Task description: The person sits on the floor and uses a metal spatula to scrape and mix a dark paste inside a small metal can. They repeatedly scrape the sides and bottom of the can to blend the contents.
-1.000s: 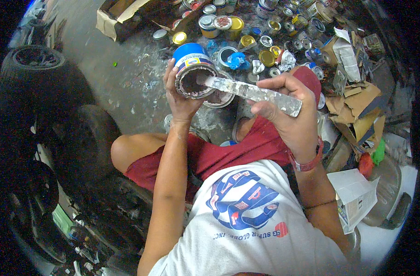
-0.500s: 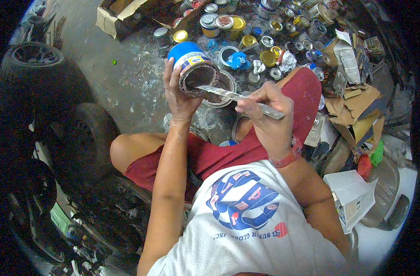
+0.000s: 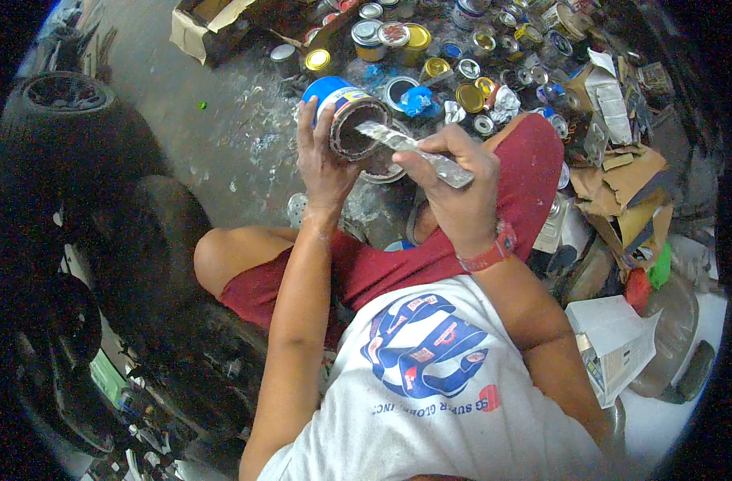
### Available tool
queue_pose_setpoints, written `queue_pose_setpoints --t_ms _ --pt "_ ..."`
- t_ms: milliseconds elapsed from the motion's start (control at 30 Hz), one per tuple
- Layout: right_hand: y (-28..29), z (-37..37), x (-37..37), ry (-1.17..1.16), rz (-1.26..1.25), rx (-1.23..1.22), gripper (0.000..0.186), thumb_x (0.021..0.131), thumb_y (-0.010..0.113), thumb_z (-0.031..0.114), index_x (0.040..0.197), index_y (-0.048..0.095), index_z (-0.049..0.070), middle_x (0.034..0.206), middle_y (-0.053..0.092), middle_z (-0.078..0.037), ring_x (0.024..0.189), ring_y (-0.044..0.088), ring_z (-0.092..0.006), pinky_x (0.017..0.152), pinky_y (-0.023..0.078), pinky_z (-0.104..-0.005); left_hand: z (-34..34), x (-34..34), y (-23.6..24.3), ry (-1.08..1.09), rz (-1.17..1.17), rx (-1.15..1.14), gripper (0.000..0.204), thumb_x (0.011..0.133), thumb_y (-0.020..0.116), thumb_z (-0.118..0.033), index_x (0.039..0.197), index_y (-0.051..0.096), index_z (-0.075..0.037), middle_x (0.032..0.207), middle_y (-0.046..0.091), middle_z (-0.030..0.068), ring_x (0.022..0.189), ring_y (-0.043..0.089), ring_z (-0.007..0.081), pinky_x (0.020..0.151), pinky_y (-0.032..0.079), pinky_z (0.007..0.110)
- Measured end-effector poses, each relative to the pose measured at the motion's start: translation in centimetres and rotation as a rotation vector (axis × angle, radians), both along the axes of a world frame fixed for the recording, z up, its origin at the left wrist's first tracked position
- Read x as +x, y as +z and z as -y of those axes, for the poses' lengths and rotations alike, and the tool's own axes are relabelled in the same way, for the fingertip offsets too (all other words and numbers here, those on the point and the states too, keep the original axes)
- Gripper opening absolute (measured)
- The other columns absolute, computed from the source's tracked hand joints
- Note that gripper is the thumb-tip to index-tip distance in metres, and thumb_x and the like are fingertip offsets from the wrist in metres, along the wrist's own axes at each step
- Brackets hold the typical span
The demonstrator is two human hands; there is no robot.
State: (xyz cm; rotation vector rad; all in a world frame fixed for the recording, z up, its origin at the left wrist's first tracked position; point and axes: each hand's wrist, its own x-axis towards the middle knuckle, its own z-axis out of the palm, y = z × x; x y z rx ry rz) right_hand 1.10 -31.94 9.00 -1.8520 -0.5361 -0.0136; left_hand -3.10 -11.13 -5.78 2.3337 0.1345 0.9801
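My left hand [image 3: 326, 160] is wrapped round a blue-and-white can [image 3: 330, 90], tilted with its open mouth facing me. The can's rim and inner wall are crusted with grey-brown residue. My right hand [image 3: 462, 180] grips a flat stick [image 3: 410, 146] smeared with whitish paste, thumb on one side and fingers on the other. The stick's far end reaches into the can's mouth; whether it touches the inner wall I cannot tell. Partly hidden behind the tilted can, a round open container [image 3: 383, 168] with a pale crusted rim rests on the floor.
Several paint cans [image 3: 470, 98] crowd the floor ahead and to the right. A blue plastic bag [image 3: 419, 102] lies by an open can. Tyres [image 3: 65, 94] stand at the left, torn cardboard [image 3: 622, 192] at the right. A cardboard box [image 3: 213, 24] sits at the far left.
The can and my left hand have shifted slightly right. My right hand has moved a little left and up, and the stick has turned to show more of its flat face.
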Motion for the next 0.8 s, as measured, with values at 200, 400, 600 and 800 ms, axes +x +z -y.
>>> queue_pose_setpoints --t_ms 200,400,600,800 --pt "0.1 0.0 -0.3 0.079 -0.005 -0.123 0.033 0.096 0.089 0.027 0.09 0.068 0.002 0.081 0.071 -0.014 0.072 0.071 -0.031 0.066 0.053 -0.042 0.0 0.0 0.2 0.086 -0.069 0.054 0.114 0.064 0.104 -0.03 0.163 0.048 -0.028 0.169 0.045 0.0151 0.158 0.042 0.0483 0.125 0.044 0.062" --pt "0.2 -0.3 -0.7 0.048 0.027 -0.101 0.02 0.099 0.084 0.018 0.097 0.07 0.003 0.085 0.073 -0.015 0.074 0.073 -0.0338 0.068 0.054 -0.0429 0.0 -0.3 1.1 0.092 -0.152 0.064 0.108 0.062 0.103 -0.026 0.16 0.056 -0.029 0.164 0.049 0.0155 0.155 0.043 0.0461 0.126 0.037 0.067" --pt "1.0 0.7 -0.3 0.073 0.018 -0.169 0.018 0.102 0.081 0.018 0.098 0.071 0.003 0.085 0.074 -0.014 0.077 0.075 -0.0286 0.069 0.055 -0.0421 -0.1 0.0 2.3 0.155 -0.13 0.103 0.098 0.069 0.1 -0.026 0.158 0.057 -0.024 0.155 0.054 0.0177 0.145 0.05 0.0469 0.12 0.045 0.059" --pt "-4.7 0.0 1.7 -0.033 -0.184 -0.043 0.017 0.103 0.08 0.018 0.1 0.073 0.003 0.09 0.078 -0.009 0.08 0.073 -0.016 0.07 0.055 -0.0346 0.3 0.2 1.6 0.093 -0.17 0.035 0.097 0.07 0.101 -0.029 0.157 0.059 -0.024 0.155 0.055 0.0175 0.145 0.05 0.0463 0.121 0.044 0.058"
